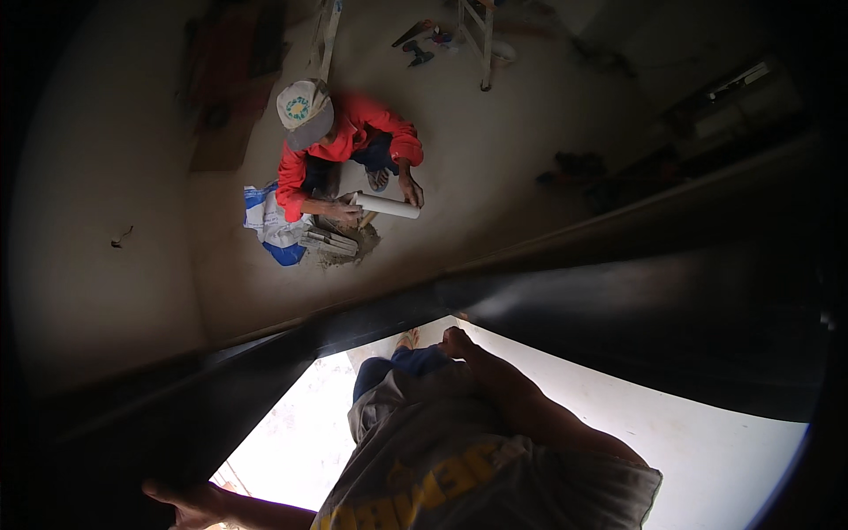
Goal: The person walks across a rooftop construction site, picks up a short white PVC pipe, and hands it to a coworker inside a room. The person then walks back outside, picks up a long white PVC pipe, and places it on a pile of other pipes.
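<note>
My left hand (184,505) is at the lower left, against a dark surface, with the thumb stretched away from the palm. Its fingers are partly lost in shadow, and I see nothing held. Beside my blue-clad thigh hangs my right hand (455,343), its fingers curled in and no object showing. Across the dark frame (380,318) in front of me, a person in a red shirt (353,124) and cap squats on the floor. That person's two hands hold a white tube (389,206) above a patch of grey mortar (367,240).
Next to the person lie a white and blue sack (281,231) and a grey slotted piece (329,242). Farther back are ladder legs (481,44), a drill (419,53) and a brown board (221,137). Dark objects (579,168) line the right wall.
</note>
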